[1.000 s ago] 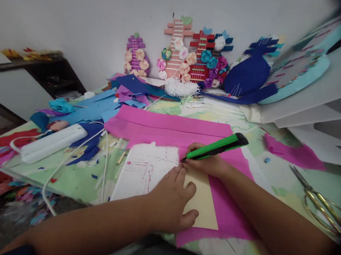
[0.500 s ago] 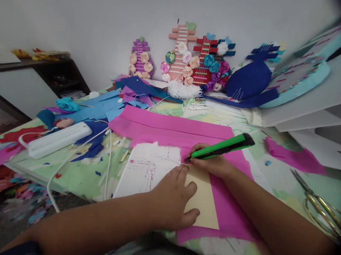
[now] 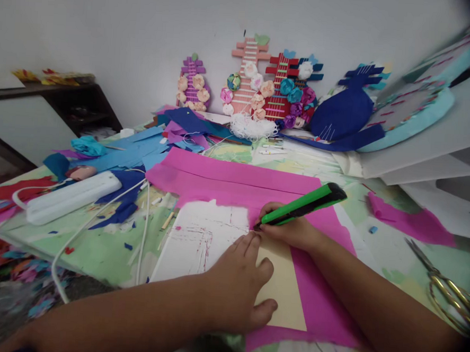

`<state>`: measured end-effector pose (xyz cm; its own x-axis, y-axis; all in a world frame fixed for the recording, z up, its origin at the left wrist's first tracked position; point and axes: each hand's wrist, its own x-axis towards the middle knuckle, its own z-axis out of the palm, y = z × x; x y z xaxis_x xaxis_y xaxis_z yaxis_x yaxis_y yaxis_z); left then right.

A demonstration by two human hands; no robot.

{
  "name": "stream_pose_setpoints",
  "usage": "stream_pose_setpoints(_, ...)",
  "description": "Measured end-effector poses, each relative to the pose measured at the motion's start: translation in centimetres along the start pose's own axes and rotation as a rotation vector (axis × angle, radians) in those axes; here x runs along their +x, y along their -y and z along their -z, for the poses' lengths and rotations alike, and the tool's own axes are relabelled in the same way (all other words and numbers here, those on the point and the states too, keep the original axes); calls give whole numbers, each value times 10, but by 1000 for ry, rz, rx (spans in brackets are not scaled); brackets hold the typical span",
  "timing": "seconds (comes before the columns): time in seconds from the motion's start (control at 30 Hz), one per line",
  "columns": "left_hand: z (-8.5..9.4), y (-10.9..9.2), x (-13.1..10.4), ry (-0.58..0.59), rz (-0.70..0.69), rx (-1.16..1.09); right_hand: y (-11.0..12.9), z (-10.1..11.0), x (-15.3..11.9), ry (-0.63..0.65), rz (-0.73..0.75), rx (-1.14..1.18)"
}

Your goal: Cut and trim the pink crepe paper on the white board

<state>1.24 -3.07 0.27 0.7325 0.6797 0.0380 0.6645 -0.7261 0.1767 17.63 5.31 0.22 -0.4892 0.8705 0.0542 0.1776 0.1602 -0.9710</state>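
My left hand [image 3: 240, 282] lies flat with fingers spread, pressing on a cream card piece [image 3: 285, 298]. Under the card is a sheet of magenta paper [image 3: 323, 303]. In my right hand [image 3: 287, 229] is a green and black utility knife [image 3: 305, 206], its tip down at the top edge of the card, just beyond my left fingertips. The blade itself is too small to make out. A white cutting board [image 3: 187, 237] with scored lines sits beneath the paper. Behind it lies a folded strip of magenta paper [image 3: 235, 176].
Gold-handled scissors [image 3: 443, 284] lie at right, near a magenta scrap [image 3: 415, 219]. At left are a white power strip [image 3: 72, 197], its cable and blue paper scraps [image 3: 133, 151]. Decorated paper instruments [image 3: 246, 81] and a tangle of white string [image 3: 254, 126] stand along the wall.
The view has shifted slightly. Both hands, the knife and the card hold nearly the same places relative to each other.
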Motion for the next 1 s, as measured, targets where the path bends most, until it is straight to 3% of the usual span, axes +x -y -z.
stream_pose_setpoints(0.27,1,0,-1,6,11,-22,-1,3,-4,-21,53,96)
stream_pose_setpoints(0.6,0,0,0,5,4,4,-3,4,-2,-14,84,-107)
stream_pose_setpoints(1.0,1,0,2,42,12,0,-7,11,-4,39,65,105)
